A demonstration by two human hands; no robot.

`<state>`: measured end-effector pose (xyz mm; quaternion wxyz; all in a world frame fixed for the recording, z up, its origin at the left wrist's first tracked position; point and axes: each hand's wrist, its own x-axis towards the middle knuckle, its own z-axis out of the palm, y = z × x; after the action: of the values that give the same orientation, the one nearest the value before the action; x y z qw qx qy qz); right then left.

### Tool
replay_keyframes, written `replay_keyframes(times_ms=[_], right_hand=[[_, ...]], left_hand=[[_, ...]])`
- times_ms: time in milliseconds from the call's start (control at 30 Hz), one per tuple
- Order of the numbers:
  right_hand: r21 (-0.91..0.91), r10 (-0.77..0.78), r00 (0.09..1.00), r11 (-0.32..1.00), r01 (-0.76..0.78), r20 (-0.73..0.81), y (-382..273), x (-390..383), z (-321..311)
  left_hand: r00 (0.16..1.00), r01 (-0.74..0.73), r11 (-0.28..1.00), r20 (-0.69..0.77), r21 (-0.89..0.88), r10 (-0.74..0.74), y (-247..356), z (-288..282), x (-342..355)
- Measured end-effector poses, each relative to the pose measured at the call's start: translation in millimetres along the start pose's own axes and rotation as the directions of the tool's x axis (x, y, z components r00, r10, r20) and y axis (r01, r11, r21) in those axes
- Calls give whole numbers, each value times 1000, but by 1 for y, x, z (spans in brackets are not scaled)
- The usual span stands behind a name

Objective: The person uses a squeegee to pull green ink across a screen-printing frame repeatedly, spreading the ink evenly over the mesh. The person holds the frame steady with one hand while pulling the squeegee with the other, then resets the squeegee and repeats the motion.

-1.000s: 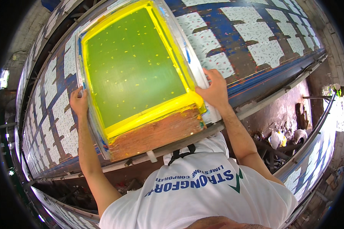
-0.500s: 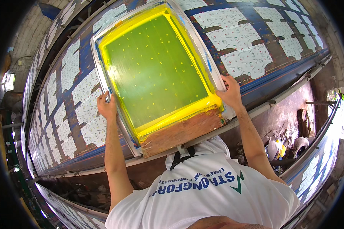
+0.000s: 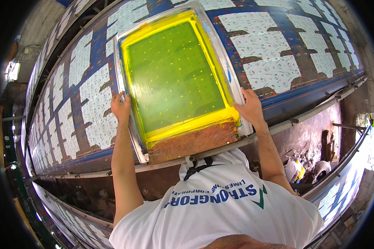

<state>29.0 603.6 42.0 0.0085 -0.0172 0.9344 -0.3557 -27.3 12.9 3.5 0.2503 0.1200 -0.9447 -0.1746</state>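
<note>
A large screen-printing frame (image 3: 220,54) with a green mesh and a yellow border lies flat on a long blue printing table (image 3: 328,79). A brown wooden strip (image 3: 191,142) runs along its near edge. My left hand (image 3: 121,107) grips the frame's left rail. My right hand (image 3: 249,107) grips its right rail near the lower corner. White patterned fabric pieces (image 3: 270,56) are laid out in rows on the table on both sides of the frame.
A metal rail (image 3: 320,106) runs along the table's near edge. Behind me, a second long table with patterned pieces (image 3: 70,211) curves along the lower left. On the dirt floor at the right lie cans and clutter (image 3: 303,170).
Both hands have carried the frame to the right along the table, onto a different set of fabric pieces. The grip on both rails is unchanged.
</note>
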Motion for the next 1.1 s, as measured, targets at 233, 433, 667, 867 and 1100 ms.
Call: replay_keyframes(times_ms=[233, 433, 667, 867, 1100], right_hand=[[-26, -319, 942, 946, 323, 107, -61, -32, -19], [125, -590, 477, 703, 700, 651, -139, -61, 18], [-140, -526, 664, 719, 681, 532, -173, -78, 64], [-296, -402, 808, 782, 548, 431, -188, -85, 103], [-320, -489, 810, 749, 581, 324, -194, -82, 107]], left_hand=[[1000, -4, 1000, 13, 14, 4, 17, 12, -5], [1000, -17, 1000, -6, -5, 17, 19, 16, -1], [999, -18, 998, 31, -59, 20, -14, 20, -6], [997, 24, 996, 74, -90, -18, -26, 22, -12], [999, -39, 992, -36, -120, 35, -39, 26, -9]])
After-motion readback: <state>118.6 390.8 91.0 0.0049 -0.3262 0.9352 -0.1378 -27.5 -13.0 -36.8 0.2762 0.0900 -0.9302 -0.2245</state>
